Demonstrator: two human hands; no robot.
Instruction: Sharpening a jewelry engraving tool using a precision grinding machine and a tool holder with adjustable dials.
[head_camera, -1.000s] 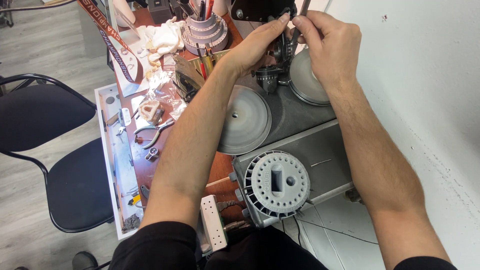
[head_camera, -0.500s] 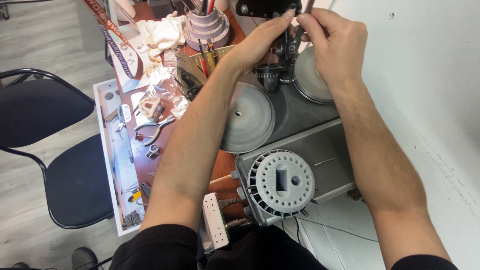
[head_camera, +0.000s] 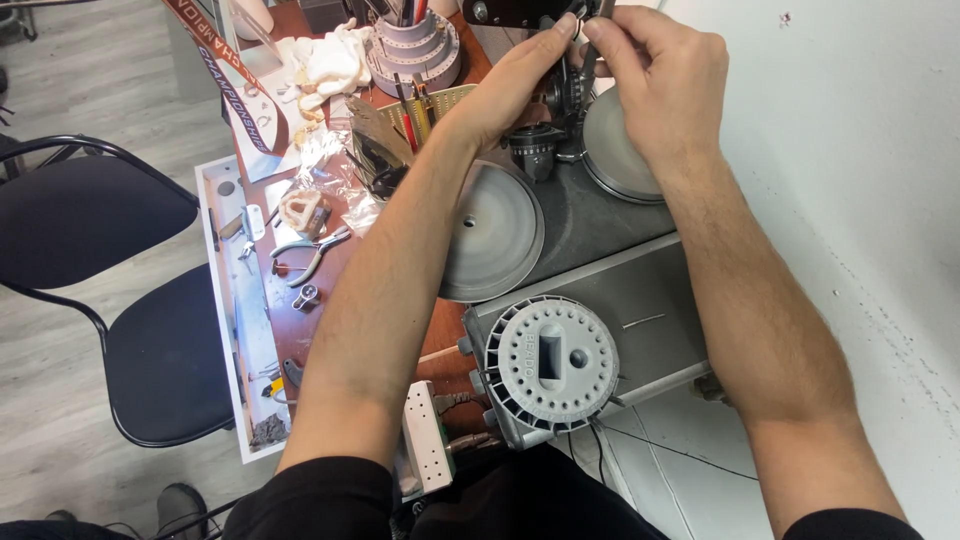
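both hands' fingers (head_camera: 578, 28) pinch together on a small dark machine part (head_camera: 575, 75).

Two discs are set on the machine (head_camera: 600, 215): the left disc (head_camera: 492, 232) nearer, the right disc (head_camera: 612, 150) farther back. Both hands (head_camera: 600, 60) are met above them at what may be a small fitting. Pliers (head_camera: 308, 250) are laid on the table (head_camera: 300, 340), left of the machine; a chair (head_camera: 120, 300) is placed further left.

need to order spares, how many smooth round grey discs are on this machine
2. One large disc lies on the machine's dark top, just right of the left forearm. The other disc sits near the wall, partly covered by the right hand. More may be hidden under the hands.
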